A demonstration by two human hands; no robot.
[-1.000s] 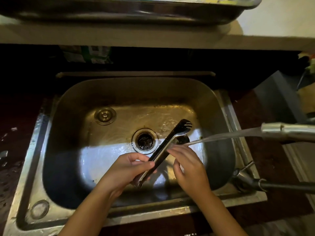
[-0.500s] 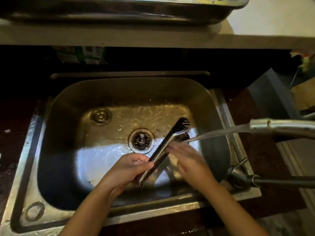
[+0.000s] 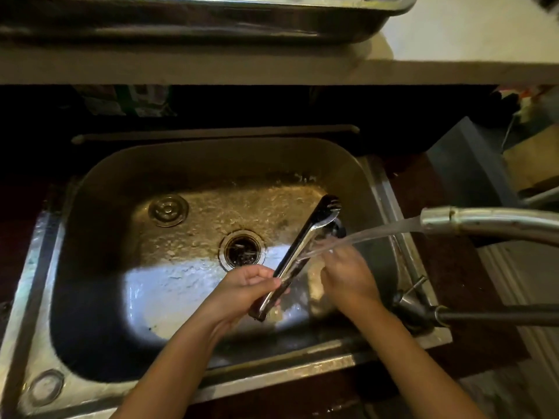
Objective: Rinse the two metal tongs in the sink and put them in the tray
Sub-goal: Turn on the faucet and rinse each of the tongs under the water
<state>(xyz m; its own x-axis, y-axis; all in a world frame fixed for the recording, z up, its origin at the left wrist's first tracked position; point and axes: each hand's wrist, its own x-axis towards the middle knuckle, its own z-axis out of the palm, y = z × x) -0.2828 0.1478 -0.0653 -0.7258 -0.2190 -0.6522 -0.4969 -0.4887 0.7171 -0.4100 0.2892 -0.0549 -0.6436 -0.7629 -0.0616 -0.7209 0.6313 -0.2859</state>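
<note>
A pair of metal tongs (image 3: 305, 241) slants over the steel sink (image 3: 99, 189), its forked tips up and to the right. My left hand (image 3: 242, 287) grips the tongs near the hinged lower end. My right hand (image 3: 348, 275) is beside the middle of the tongs, fingers against them, under the water stream (image 3: 375, 231) from the faucet spout (image 3: 472, 220). A metal tray (image 3: 211, 28) sits on the ledge above the sink. Only one pair of tongs is in view.
The drain (image 3: 243, 250) is in the middle of the basin and a round plug (image 3: 168, 209) lies to its left. The faucet base and lever (image 3: 414, 300) stand at the sink's right rim. A grey box (image 3: 465, 164) sits to the right.
My right hand has slid down along the tongs towards the handle and back under the stream. My left hand keeps its hold. The camera view has shifted slightly.
</note>
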